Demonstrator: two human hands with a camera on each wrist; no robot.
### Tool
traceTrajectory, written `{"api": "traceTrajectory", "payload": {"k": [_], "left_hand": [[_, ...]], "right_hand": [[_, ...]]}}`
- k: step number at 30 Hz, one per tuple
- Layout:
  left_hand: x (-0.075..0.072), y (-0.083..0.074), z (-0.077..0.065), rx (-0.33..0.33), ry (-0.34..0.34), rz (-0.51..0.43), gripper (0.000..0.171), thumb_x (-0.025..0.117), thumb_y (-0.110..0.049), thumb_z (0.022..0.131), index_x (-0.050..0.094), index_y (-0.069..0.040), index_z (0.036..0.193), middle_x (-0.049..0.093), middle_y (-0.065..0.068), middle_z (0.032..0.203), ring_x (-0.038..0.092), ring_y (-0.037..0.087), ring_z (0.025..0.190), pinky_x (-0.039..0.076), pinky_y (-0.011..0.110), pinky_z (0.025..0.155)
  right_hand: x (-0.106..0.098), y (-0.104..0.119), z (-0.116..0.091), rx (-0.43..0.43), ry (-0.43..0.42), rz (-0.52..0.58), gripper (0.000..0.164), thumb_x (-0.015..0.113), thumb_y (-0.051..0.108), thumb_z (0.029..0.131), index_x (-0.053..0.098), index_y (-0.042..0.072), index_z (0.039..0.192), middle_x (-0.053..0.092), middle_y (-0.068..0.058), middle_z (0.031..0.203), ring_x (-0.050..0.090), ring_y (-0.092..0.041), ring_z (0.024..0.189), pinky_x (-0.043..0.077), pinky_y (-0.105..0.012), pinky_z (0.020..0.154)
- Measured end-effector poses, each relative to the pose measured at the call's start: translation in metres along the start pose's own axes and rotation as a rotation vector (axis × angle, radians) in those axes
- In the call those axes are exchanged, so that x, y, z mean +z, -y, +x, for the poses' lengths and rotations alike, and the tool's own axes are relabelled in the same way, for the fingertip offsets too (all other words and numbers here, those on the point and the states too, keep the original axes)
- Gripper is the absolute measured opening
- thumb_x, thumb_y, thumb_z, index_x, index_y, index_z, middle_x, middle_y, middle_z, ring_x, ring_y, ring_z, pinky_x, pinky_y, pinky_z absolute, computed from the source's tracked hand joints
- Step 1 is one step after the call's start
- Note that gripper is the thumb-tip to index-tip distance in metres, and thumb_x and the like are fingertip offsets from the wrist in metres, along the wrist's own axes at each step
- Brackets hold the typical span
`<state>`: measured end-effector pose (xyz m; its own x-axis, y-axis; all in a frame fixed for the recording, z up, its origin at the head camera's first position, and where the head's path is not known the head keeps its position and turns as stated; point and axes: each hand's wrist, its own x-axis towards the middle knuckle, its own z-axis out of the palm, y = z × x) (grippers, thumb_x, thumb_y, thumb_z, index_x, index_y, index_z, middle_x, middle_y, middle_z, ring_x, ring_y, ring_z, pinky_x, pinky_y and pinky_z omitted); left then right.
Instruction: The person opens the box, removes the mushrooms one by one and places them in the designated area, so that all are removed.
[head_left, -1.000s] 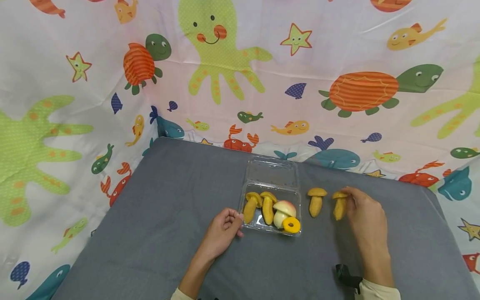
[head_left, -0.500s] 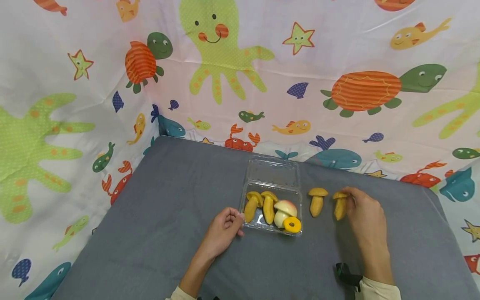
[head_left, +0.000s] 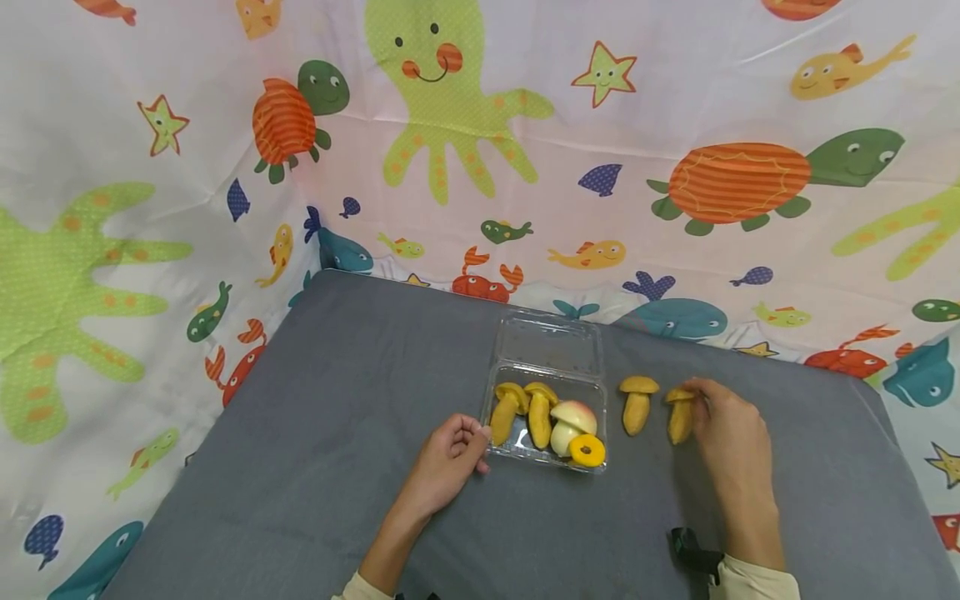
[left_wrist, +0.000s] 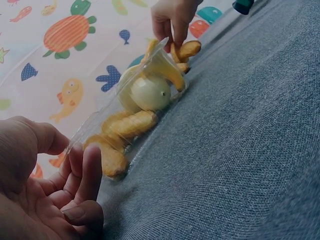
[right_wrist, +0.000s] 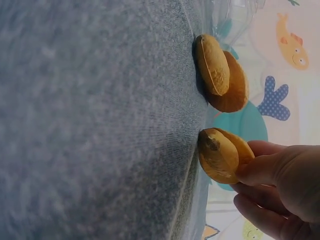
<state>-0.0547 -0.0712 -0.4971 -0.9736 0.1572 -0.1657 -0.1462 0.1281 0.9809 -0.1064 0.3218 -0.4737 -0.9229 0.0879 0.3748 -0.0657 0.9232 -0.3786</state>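
A clear plastic clamshell box (head_left: 517, 454) lies with its lid (head_left: 549, 343) folded back. Inside are two brown toy mushrooms (head_left: 538, 421), a cream toy mushroom (head_left: 573, 417) with a reddish cap, and a yellow ring-shaped piece (head_left: 587, 451). My left hand (head_left: 448, 462) pinches the box's left rim between thumb and fingers, as the left wrist view shows. To the right of the box my right hand (head_left: 731, 437) pinches a brown toy mushroom (right_wrist: 220, 155) by its cap, low over the cloth. Another brown toy mushroom (head_left: 636, 406) lies between it and the box.
A grey cloth (head_left: 337, 400) covers the table. Behind and to the left hangs a white curtain (head_left: 525, 167) printed with sea animals. Next to the right forearm is a dark strap piece (head_left: 693, 552).
The head view has shifted slightly. Both hands keep their places, the left at the box rim and the right on the brown toy mushroom.
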Motion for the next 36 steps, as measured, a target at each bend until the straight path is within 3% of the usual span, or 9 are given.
{"api": "traceTrajectory", "payload": {"k": [7, 20, 33, 36], "left_hand": [[0.001, -0.002, 0.001, -0.002, -0.002, -0.008, 0.028, 0.066, -0.029, 0.108, 0.061, -0.002, 0.11, 0.064, 0.009, 0.09, 0.072, 0.024, 0.075, 0.062, 0.038, 0.074], [0.002, 0.0, 0.001, -0.003, -0.01, -0.003, 0.028, 0.066, -0.03, 0.107, 0.061, -0.003, 0.11, 0.064, 0.007, 0.089, 0.072, 0.025, 0.075, 0.061, 0.036, 0.073], [0.002, 0.002, 0.001, 0.012, -0.009, -0.013, 0.028, 0.066, -0.029, 0.108, 0.061, -0.002, 0.109, 0.063, 0.007, 0.088, 0.072, 0.028, 0.075, 0.061, 0.037, 0.074], [0.002, 0.002, 0.001, 0.013, -0.008, -0.015, 0.028, 0.066, -0.029, 0.107, 0.061, -0.002, 0.11, 0.063, 0.007, 0.088, 0.072, 0.027, 0.075, 0.061, 0.037, 0.073]], "right_hand": [[0.0, -0.003, 0.0, 0.023, 0.018, -0.002, 0.021, 0.068, -0.003, 0.097, 0.075, 0.008, 0.114, 0.075, -0.026, 0.106, 0.068, -0.055, 0.079, 0.046, -0.068, 0.058], [-0.006, -0.005, -0.003, 0.064, 0.156, -0.031, 0.03, 0.062, -0.001, 0.098, 0.066, 0.009, 0.126, 0.072, -0.025, 0.115, 0.067, -0.052, 0.085, 0.048, -0.066, 0.06], [-0.015, -0.004, -0.008, 0.052, 0.2, -0.015, 0.042, 0.064, -0.003, 0.094, 0.063, 0.006, 0.136, 0.069, -0.027, 0.126, 0.067, -0.051, 0.102, 0.051, -0.067, 0.076], [-0.024, 0.004, -0.008, 0.031, 0.183, -0.01, 0.044, 0.066, -0.001, 0.094, 0.062, 0.005, 0.137, 0.069, -0.026, 0.119, 0.064, -0.042, 0.079, 0.051, -0.056, 0.066]]}}
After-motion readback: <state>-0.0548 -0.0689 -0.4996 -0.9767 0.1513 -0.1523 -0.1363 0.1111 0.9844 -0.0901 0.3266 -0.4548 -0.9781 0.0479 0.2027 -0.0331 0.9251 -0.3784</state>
